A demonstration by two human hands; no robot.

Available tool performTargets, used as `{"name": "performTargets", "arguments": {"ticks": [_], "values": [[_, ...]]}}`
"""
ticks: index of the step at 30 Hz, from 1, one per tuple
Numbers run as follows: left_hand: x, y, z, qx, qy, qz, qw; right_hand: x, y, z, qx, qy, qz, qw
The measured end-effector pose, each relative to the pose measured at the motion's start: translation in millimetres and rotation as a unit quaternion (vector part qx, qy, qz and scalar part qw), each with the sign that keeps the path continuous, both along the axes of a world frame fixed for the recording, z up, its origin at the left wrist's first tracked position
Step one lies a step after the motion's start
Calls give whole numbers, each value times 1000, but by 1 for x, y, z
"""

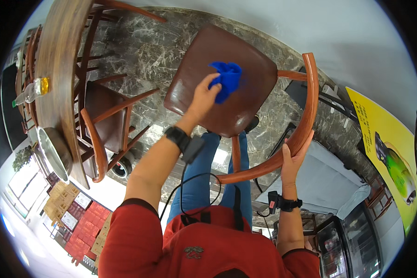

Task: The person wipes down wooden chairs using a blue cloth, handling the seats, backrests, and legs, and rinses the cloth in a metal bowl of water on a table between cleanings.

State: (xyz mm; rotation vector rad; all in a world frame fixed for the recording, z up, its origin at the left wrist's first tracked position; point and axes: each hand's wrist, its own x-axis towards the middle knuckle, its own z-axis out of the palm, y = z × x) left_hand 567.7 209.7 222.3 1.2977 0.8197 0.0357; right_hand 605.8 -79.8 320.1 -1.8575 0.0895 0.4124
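Note:
A blue cloth point(228, 81) lies bunched on the brown padded seat point(215, 52) of a wooden chair. My left hand point(205, 93) grips the cloth's near side, thumb and fingers pressed into it. On the right, my right hand point(294, 154) holds the chair's curved wooden backrest rail point(307, 107), with the thumb on the near face and the other fingers partly hidden along its outer side. The chair stands in front of my legs, its seat facing up towards me.
To the left is a wooden table point(60, 38) bearing a steel basin point(55, 153) and a plastic bottle point(31, 93). Another chair point(107, 118) is beside it. A grey padded piece of furniture point(316, 177) and a yellow poster point(385, 149) are on the right. A black cable point(182, 187) hangs before my body.

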Motion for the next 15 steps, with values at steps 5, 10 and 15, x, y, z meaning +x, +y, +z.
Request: {"name": "performTargets", "arguments": {"ticks": [5,10,15], "values": [[62,27,-98,399,-43,-172,900,3,10,-4,-24,-2,-41,999],[138,3,-148,483,-71,-229,842,3,7,-13,-41,-33,-21,998],[138,-60,-157,518,-129,-311,786,5,11,-17,-17,-36,-30,999]]}}
